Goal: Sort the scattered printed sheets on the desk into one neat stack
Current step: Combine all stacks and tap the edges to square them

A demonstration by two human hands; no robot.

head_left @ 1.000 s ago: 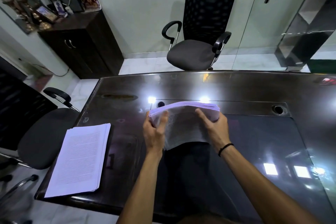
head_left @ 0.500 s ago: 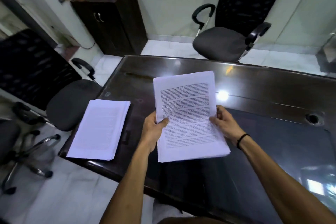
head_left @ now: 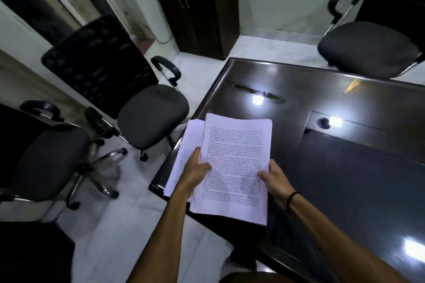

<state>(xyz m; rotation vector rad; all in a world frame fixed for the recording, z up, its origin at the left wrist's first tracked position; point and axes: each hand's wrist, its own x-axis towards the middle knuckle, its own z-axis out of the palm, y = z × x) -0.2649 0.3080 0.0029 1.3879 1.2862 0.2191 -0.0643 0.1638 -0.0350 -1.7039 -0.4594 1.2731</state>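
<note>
Sheets pinched by left hand and right hand hide most of desk stack

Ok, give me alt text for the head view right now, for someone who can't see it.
Both hands, left hand and right hand, hold a bundle of printed sheets above a second paper stack lying at the corner of a dark glossy desk. Black office chairs stand around.
</note>
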